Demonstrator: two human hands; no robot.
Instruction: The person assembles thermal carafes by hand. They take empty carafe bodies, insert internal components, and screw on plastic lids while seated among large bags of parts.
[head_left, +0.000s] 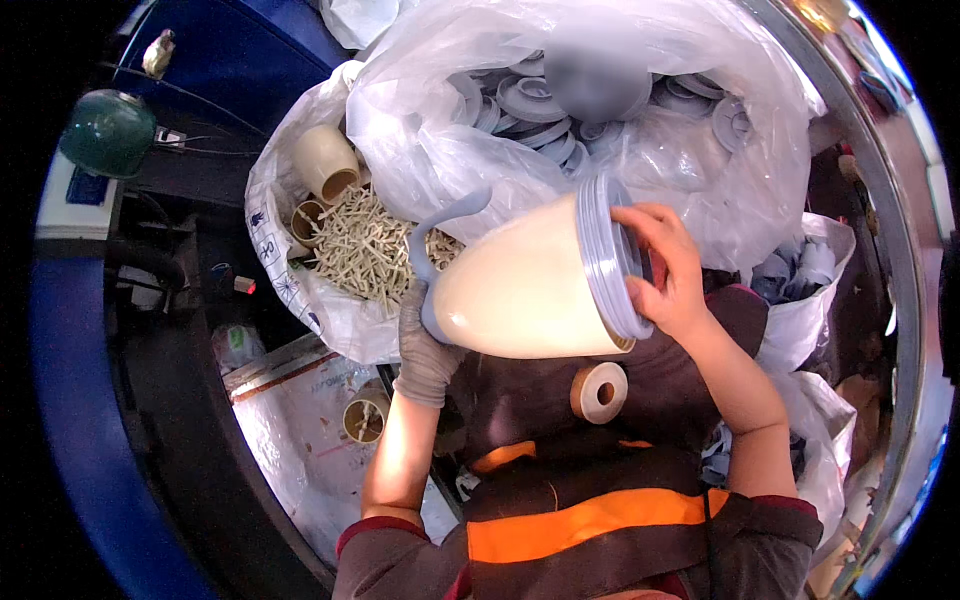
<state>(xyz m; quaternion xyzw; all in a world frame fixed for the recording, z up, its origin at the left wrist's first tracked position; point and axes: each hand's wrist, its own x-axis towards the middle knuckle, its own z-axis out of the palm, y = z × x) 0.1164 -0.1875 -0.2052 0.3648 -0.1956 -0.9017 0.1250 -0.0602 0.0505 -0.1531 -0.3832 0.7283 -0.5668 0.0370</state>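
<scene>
Two large clear plastic bags were seen at the far side, the right one filled with grey round lids, the left one with pale sticks and cream tubes. In the middle, held on its side just above the person's lap, was a cream plastic jug with a grey threaded rim at its right end and a grey handle at its left. It was judged to be light, stiff and smooth, likely slippery on its rounded wall, and best gripped at the ribbed rim and the handle. The left hand, gloved in grey, was closed around the base of the jug near the handle. The right hand, bare, was curled over the rim, fingers bent on its edge. On the near lap a tape roll was lying, and a smaller roll was seen at the near left, on a sheet of cardboard.
</scene>
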